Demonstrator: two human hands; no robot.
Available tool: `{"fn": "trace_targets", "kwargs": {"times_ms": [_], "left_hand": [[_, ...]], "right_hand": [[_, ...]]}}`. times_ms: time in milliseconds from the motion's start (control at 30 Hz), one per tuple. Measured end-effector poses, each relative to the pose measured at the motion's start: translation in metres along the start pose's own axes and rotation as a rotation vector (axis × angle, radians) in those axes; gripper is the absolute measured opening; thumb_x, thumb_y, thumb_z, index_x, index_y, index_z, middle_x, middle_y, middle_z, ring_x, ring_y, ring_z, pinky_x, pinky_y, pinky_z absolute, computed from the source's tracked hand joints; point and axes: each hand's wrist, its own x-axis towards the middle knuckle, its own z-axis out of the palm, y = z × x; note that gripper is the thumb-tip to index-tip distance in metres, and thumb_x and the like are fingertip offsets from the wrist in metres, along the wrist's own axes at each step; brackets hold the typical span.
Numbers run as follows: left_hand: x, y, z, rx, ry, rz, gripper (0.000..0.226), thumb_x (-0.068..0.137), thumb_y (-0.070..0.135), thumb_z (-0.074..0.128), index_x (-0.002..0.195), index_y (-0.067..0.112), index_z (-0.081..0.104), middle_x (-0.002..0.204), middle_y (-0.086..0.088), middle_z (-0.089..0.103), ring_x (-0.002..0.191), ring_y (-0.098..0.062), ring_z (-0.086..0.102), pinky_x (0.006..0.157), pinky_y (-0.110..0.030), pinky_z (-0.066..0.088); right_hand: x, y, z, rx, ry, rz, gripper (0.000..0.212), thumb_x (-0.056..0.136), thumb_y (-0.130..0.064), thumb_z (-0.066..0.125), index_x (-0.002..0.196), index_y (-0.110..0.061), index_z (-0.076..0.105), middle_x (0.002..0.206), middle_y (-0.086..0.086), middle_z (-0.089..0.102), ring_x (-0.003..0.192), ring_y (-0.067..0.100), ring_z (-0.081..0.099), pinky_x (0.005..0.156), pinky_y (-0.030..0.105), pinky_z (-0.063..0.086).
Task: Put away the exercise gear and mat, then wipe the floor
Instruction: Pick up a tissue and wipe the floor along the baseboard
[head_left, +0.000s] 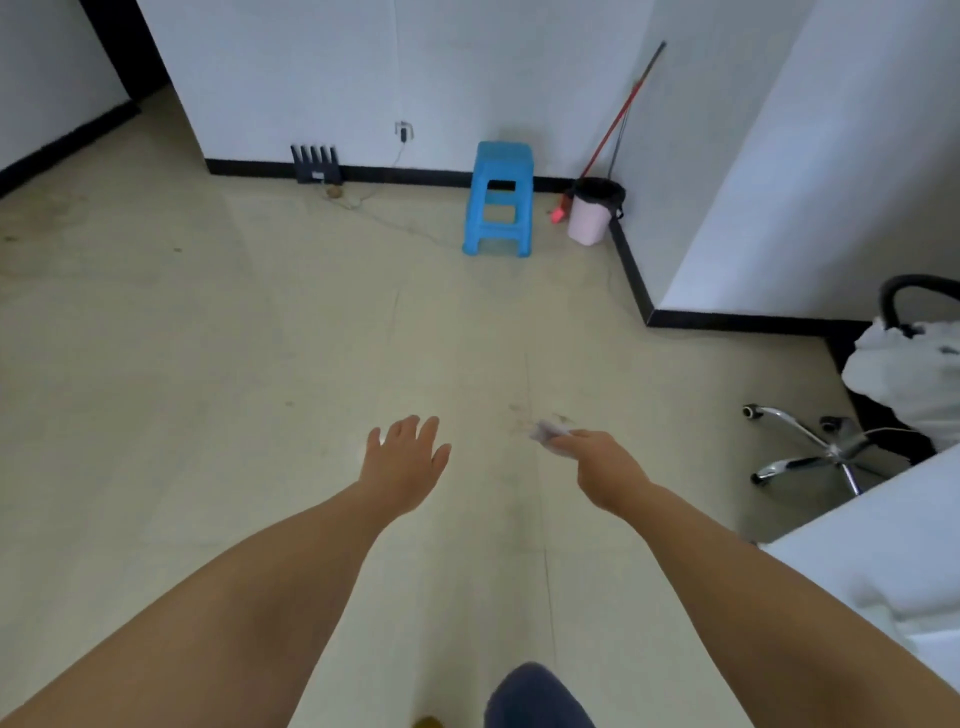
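Observation:
Both my arms reach forward over the pale tiled floor (260, 364). My right hand (605, 467) is closed around a small crumpled pale wipe (548, 432), held just above or on a faint brownish smudge (524, 413) on the tiles. My left hand (402, 457) hovers to its left, palm down, fingers spread, holding nothing. No mat or exercise gear shows anywhere in view.
A blue plastic stool (500, 200) stands by the far wall. Beside it are a pink bin with a black liner (592, 210) and a red-handled broom (618, 119). A router (316, 163) and cable sit at the skirting. An office chair base (826, 449) is at right.

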Motion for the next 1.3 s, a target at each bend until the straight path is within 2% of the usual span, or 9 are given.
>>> {"fn": "trace_targets", "kwargs": {"times_ms": [133,233,367,600,733,933,1067,1233,1300], "left_hand": [[0.104,0.004,-0.010,0.015,-0.049,0.063,0.050,0.101,0.042,0.024,0.147,0.022,0.025,0.149,-0.003,0.034,0.138,-0.019,0.030,0.114,-0.043,0.016],[0.191,0.005,-0.017,0.004,-0.042,0.055,0.049,0.101,0.042,0.024,0.146,0.022,0.027,0.148,-0.002,0.036,0.137,-0.020,0.032,0.114,-0.044,0.018],[0.303,0.009,-0.032,-0.026,-0.057,-0.015,0.049,0.101,0.043,0.022,0.146,0.022,0.026,0.148,-0.003,0.036,0.137,-0.021,0.032,0.114,-0.044,0.019],[0.473,0.023,-0.065,-0.066,-0.038,-0.030,0.049,0.101,0.043,0.024,0.145,0.022,0.027,0.148,-0.003,0.036,0.137,-0.021,0.032,0.113,-0.044,0.019],[0.571,0.005,-0.069,-0.073,-0.067,-0.063,0.050,0.101,0.043,0.023,0.146,0.022,0.025,0.149,-0.003,0.034,0.138,-0.021,0.030,0.114,-0.044,0.018],[0.746,-0.040,-0.101,-0.056,-0.094,-0.051,0.050,0.101,0.043,0.023,0.146,0.021,0.025,0.149,-0.004,0.034,0.137,-0.021,0.031,0.113,-0.043,0.019],[0.861,-0.054,-0.140,-0.025,-0.062,-0.010,0.050,0.101,0.043,0.025,0.146,0.021,0.026,0.148,-0.005,0.035,0.136,-0.023,0.033,0.112,-0.043,0.021],[0.981,-0.041,-0.160,-0.019,-0.082,0.078,0.050,0.100,0.043,0.025,0.145,0.021,0.027,0.147,-0.005,0.036,0.135,-0.023,0.034,0.112,-0.043,0.023],[1.030,-0.036,-0.159,-0.010,-0.089,0.093,0.050,0.100,0.043,0.025,0.145,0.021,0.027,0.147,-0.005,0.036,0.134,-0.023,0.034,0.111,-0.042,0.023]], "right_hand": [[0.090,0.022,-0.029,-0.020,-0.019,0.000,0.077,0.075,0.021,0.035,0.133,-0.026,0.054,0.141,-0.006,0.050,0.127,0.015,0.049,0.100,0.020,0.039],[0.167,0.042,-0.053,-0.030,-0.042,0.024,0.076,0.076,0.022,0.034,0.134,-0.022,0.053,0.142,-0.010,0.047,0.128,0.013,0.047,0.089,0.006,0.032],[0.276,0.072,-0.090,-0.015,-0.083,-0.010,0.076,0.074,0.022,0.033,0.132,-0.020,0.056,0.144,-0.008,0.046,0.128,0.014,0.048,0.095,0.011,0.035],[0.452,0.102,-0.154,-0.048,-0.148,-0.039,0.074,0.076,0.021,0.035,0.137,-0.018,0.051,0.140,-0.003,0.051,0.127,0.014,0.049,0.083,-0.001,0.024],[0.558,0.115,-0.170,-0.049,-0.172,-0.064,0.079,0.076,0.021,0.033,0.139,-0.025,0.048,0.138,-0.007,0.053,0.127,0.011,0.049,0.080,0.001,0.026],[0.721,0.126,-0.202,0.029,-0.141,-0.025,0.083,0.074,0.025,0.031,0.141,-0.022,0.045,0.139,-0.008,0.051,0.125,0.005,0.048,0.073,-0.012,0.023],[0.815,0.136,-0.231,0.067,-0.090,-0.004,0.081,0.071,0.027,0.031,0.136,-0.018,0.052,0.135,-0.012,0.052,0.116,-0.006,0.046,0.077,-0.012,0.023],[0.913,0.160,-0.262,0.035,-0.070,0.057,0.076,0.075,0.023,0.034,0.131,-0.022,0.056,0.120,-0.022,0.046,0.111,-0.003,0.048,0.074,-0.007,0.029],[0.960,0.180,-0.272,0.040,-0.084,0.062,0.079,0.074,0.024,0.033,0.132,-0.024,0.055,0.126,-0.022,0.046,0.115,-0.001,0.049,0.078,-0.004,0.029]]}}
